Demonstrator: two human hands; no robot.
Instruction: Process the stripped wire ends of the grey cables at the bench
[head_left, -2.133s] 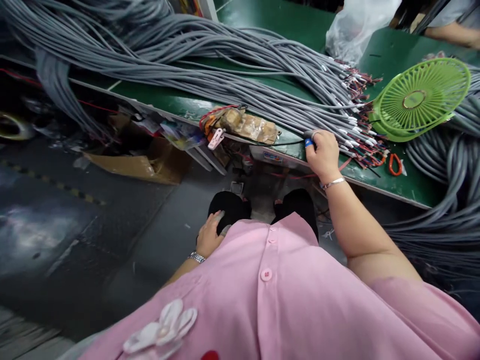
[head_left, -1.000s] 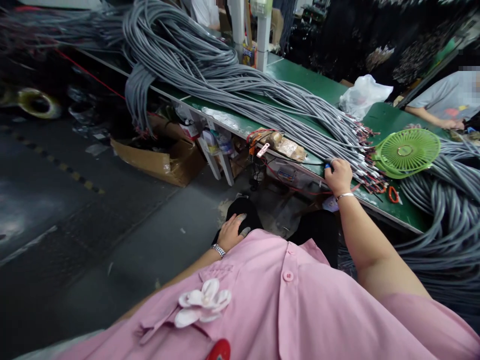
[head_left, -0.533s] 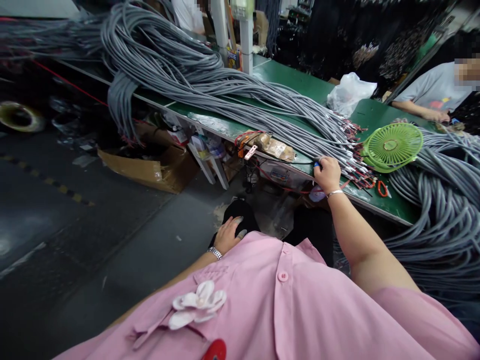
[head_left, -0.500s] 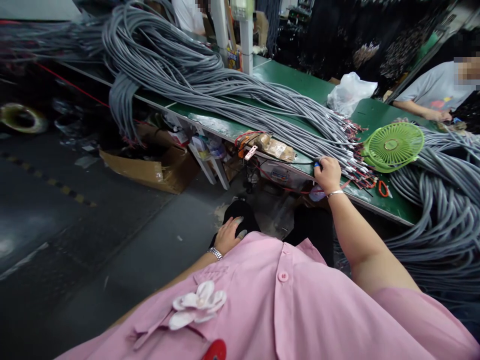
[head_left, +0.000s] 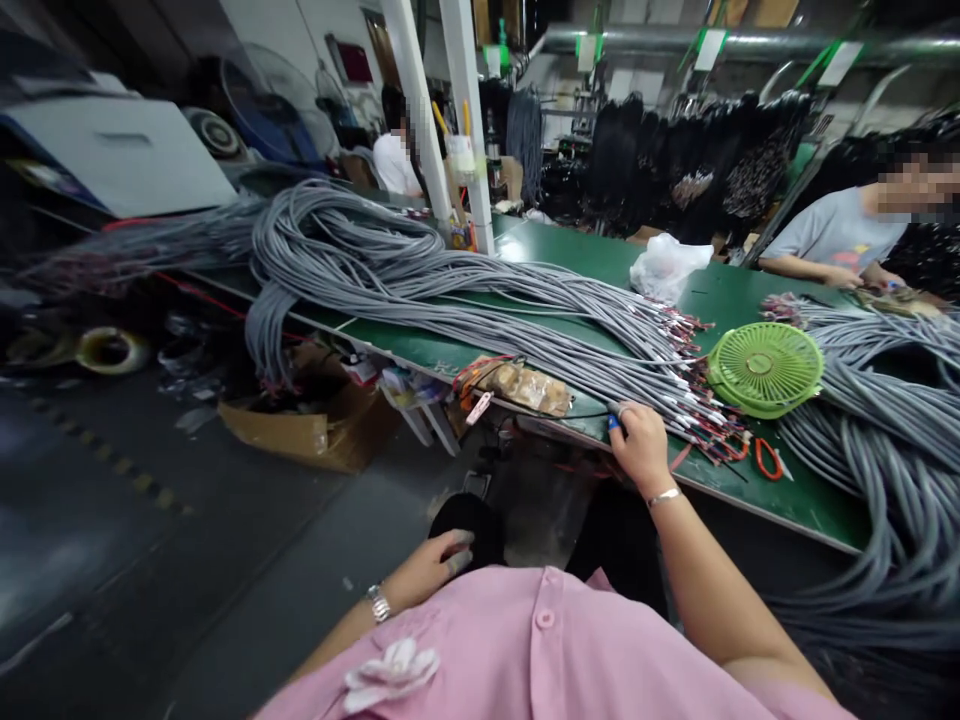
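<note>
My left hand (head_left: 436, 567) rests on my dark-trousered thigh, its fingers apart and nothing seen in them. At the green table's front edge (head_left: 720, 492), my right hand (head_left: 641, 445) is closed, palm down, with something blue at one finger. A thin black cable (head_left: 581, 414) runs to its fingertips; what the fingers hold is hidden. Just behind it lie long grey cables (head_left: 510, 325) with white collars and stripped coloured ends. A green round basket (head_left: 765, 368) and orange-handled scissors (head_left: 768, 460) are to its right.
A taped brown bundle (head_left: 531, 388) with wires sits on the table edge. Behind are a white plastic bag (head_left: 667, 266) and white posts (head_left: 466, 130). More grey cables (head_left: 885, 430) hang over the right side. A cardboard box (head_left: 300, 435) stands below. Two people are farther back.
The view has tilted up, showing more of the room behind. My left hand has slid back a little on my thigh, its fingers more bent. My right hand stays at the table edge.
</note>
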